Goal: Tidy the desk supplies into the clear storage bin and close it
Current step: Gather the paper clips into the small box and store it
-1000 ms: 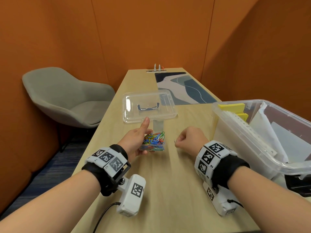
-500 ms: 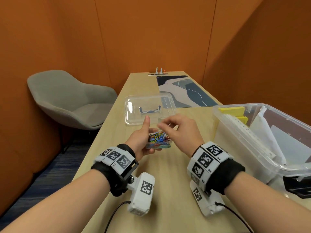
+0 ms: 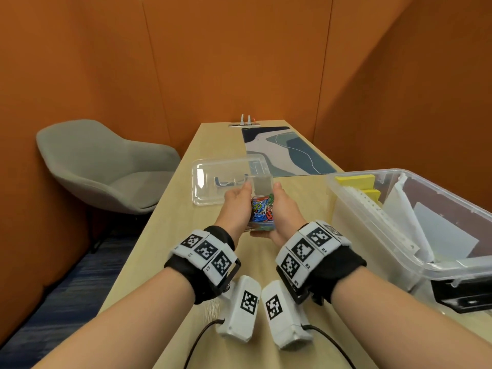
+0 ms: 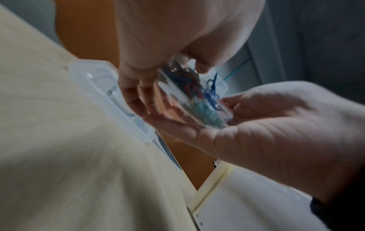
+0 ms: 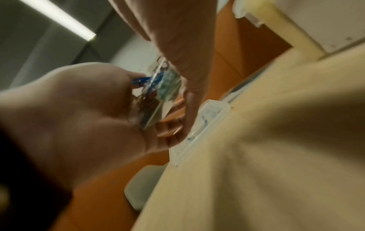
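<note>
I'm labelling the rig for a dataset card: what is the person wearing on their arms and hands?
Both forearms are bare and there are no gloves. Each wrist carries a black cuff ringed with white blocks printed with square black-and-white markers. Under the left hand and right hand hangs a white camera pod bearing one such marker, each trailing a black cable.

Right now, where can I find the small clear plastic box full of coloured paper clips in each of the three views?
Head: the small clear plastic box of coloured paper clips is at centre, held between the left hand and the right hand.
Left wrist: right of centre, upper half, resting on fingers.
Right wrist: left of centre, upper half, blurred.
Shared landmark: the clear flat bin lid on the table.
</note>
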### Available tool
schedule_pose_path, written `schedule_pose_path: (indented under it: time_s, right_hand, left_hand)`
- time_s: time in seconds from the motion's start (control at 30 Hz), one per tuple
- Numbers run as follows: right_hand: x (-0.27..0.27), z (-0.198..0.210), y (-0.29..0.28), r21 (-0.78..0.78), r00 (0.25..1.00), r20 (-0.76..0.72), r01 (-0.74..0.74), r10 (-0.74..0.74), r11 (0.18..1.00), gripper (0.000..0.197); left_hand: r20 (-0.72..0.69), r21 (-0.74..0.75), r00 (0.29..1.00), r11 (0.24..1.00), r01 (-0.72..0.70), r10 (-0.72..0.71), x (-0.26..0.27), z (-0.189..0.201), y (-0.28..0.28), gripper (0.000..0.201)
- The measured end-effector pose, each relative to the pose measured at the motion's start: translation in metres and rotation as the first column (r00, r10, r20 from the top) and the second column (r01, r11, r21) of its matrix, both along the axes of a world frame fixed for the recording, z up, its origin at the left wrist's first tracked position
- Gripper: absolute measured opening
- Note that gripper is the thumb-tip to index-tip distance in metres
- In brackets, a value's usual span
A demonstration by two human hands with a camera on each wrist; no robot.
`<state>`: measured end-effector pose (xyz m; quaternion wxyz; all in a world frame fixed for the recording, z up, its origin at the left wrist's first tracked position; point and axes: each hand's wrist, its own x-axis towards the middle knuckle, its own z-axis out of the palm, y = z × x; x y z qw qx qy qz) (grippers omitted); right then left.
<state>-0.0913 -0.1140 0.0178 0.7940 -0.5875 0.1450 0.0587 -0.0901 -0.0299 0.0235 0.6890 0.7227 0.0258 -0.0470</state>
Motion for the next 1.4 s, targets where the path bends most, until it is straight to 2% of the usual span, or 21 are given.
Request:
schedule_pose_path:
  time_s: [0.1,0.17,0.27,0.33,0.37,0.5,0.53,0.67,0.73,0.77,0.83,0.87,0.93,1.03,1.13,1.2,1.3,1.4]
  right_hand:
    - [0.003,0.0,-0.006,0.141,0.998,-0.026,-0.051,0.055,0.989,0.059]
    - [0.005,0.001,-0.01,0.145,0.995,-0.046,-0.085,0.092,0.986,0.056]
    - [0.0,0.004,-0.015,0.17,0.984,-0.064,-0.156,0.169,0.973,0.053]
    - [-0.003,0.007,-0.018,0.212,0.981,-0.074,-0.158,0.177,0.965,0.054]
    - [-0.005,0.009,-0.019,0.246,0.982,-0.073,-0.154,0.177,0.957,0.053]
    - [-0.005,0.014,-0.02,0.318,0.986,-0.041,-0.138,0.159,0.938,0.046]
    - [-0.004,0.012,-0.019,0.309,0.988,-0.025,-0.14,0.155,0.941,0.044]
    - [-0.003,0.005,-0.016,0.298,0.992,0.052,-0.127,0.117,0.946,0.024]
    - [-0.004,0.004,-0.017,0.238,0.99,0.078,-0.131,0.115,0.963,0.016]
    - [-0.004,0.004,-0.017,0.203,0.992,0.087,-0.106,0.089,0.973,0.016]
    - [-0.002,-0.003,-0.017,0.154,0.995,0.092,-0.054,0.04,0.987,0.038]
    - [-0.001,-0.005,-0.016,0.12,0.995,0.088,-0.056,0.046,0.991,0.036]
    - [-0.003,-0.005,-0.012,0.075,0.994,0.046,-0.104,0.101,0.992,0.019]
    - [-0.002,-0.009,-0.011,0.067,0.99,-0.024,-0.14,0.141,0.988,0.031]
    - [0.0,-0.012,-0.012,0.043,0.999,0.007,-0.049,0.049,0.998,0.028]
    - [0.003,-0.015,-0.014,0.076,0.998,0.051,0.017,-0.02,0.997,0.035]
    - [0.004,-0.017,-0.014,0.136,0.998,0.057,0.013,-0.021,0.991,0.04]
    - [0.006,-0.017,-0.016,0.13,0.999,0.035,0.016,-0.02,0.991,0.043]
  left_hand:
    - [-0.029,-0.061,0.996,0.995,0.081,-0.083,0.001,-0.002,-0.001,0.062]
    - [-0.056,-0.169,0.991,0.979,0.113,-0.124,-0.001,-0.003,0.002,0.063]
    - [-0.116,-0.307,0.979,0.944,0.123,-0.166,0.002,-0.003,0.004,0.081]
    - [-0.141,-0.344,0.979,0.935,0.088,-0.144,0.002,-0.001,0.005,0.08]
    - [-0.141,-0.366,0.98,0.927,0.08,-0.14,0.001,0.0,0.006,0.073]
    - [-0.131,-0.341,0.977,0.933,0.118,-0.171,-0.006,0.003,0.007,0.022]
    - [-0.117,-0.335,0.978,0.934,0.123,-0.17,-0.005,0.003,0.008,0.019]
    - [-0.067,-0.321,0.985,0.938,0.132,-0.161,-0.002,0.002,0.008,0.032]
    - [-0.085,-0.259,0.983,0.957,0.133,-0.16,-0.001,-0.001,0.007,0.028]
    - [-0.094,-0.209,0.981,0.967,0.147,-0.169,-0.001,-0.002,0.006,0.024]
    - [-0.107,-0.12,0.977,0.978,0.169,-0.182,-0.004,-0.002,0.004,0.024]
    - [-0.113,-0.081,0.977,0.982,0.17,-0.178,-0.005,-0.002,0.003,0.026]
    - [-0.123,-0.026,0.981,0.989,0.147,-0.149,-0.005,0.0,0.002,0.029]
    - [-0.12,0.067,0.991,0.996,0.064,-0.056,-0.003,-0.003,0.002,0.027]
    - [-0.069,0.185,0.997,0.983,-0.01,0.023,0.002,-0.008,0.005,0.026]
    - [-0.051,0.186,0.998,0.982,-0.027,0.037,0.003,-0.007,0.009,0.027]
    - [-0.091,0.088,0.996,0.996,-0.001,0.009,0.003,-0.004,0.014,0.033]
    - [-0.101,0.025,0.994,0.999,0.038,-0.036,0.001,-0.002,0.013,0.03]
